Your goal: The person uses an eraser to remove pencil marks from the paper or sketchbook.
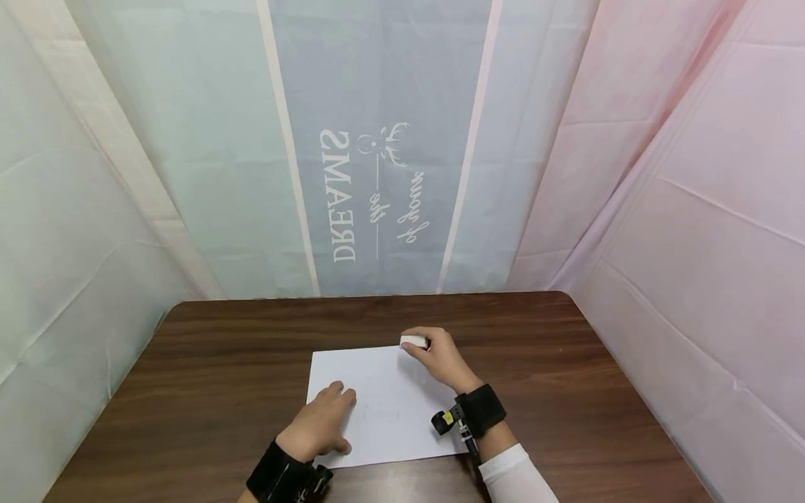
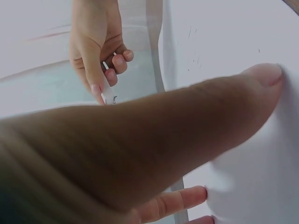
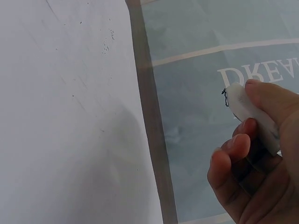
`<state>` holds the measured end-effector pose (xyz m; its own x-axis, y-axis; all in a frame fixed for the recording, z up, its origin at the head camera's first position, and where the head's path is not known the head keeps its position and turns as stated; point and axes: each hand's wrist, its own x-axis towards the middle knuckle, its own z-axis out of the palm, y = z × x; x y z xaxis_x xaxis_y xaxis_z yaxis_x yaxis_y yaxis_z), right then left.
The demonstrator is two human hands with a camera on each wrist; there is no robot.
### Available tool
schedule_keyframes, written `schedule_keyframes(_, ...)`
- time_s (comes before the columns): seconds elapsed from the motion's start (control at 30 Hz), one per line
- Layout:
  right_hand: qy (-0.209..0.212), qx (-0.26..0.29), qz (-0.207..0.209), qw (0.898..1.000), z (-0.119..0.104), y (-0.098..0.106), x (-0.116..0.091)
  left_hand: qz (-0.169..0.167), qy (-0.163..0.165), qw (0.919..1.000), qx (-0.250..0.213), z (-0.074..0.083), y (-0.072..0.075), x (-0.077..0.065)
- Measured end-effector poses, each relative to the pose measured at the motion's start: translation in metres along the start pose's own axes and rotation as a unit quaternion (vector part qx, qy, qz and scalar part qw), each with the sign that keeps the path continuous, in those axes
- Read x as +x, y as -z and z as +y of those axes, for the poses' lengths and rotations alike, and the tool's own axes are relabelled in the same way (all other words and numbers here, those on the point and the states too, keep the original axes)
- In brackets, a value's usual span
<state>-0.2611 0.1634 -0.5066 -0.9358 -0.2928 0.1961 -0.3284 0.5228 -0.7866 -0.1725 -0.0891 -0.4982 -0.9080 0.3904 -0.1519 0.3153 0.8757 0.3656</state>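
A white sheet of paper (image 1: 390, 426) lies on the brown table, with faint grey smudges and small dark specks on it. On its left side my left hand (image 1: 319, 419) rests with fingers spread; its thumb (image 2: 187, 121) crosses the left wrist view close up. Above the sheet's far edge, my right hand (image 1: 442, 358) pinches a white eraser (image 3: 252, 109) between thumb and fingers. Dark crumbs cling to one end of the eraser, and part of it is hidden inside the hand.
The wooden table (image 1: 251, 363) extends around the sheet on all sides. Behind it hangs a pale blue curtain (image 1: 390, 70) with mirrored lettering, and light curtains close off both sides. Each wrist wears a black strap (image 1: 483, 411) with a small camera.
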Motion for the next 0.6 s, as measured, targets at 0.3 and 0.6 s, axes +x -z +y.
schedule_keyframes(0.3,0.005,0.018,-0.01,1.0,-0.0001,0.0004,-0.001,0.01,-0.005,0.9997,0.02,0.0041,0.0022,-0.0045)
schedule_keyframes(0.6,0.011,0.025,-0.004,1.0,-0.0022,0.0029,-0.0006,0.007,-0.003,0.9999,0.009,0.004,0.0035,-0.0075)
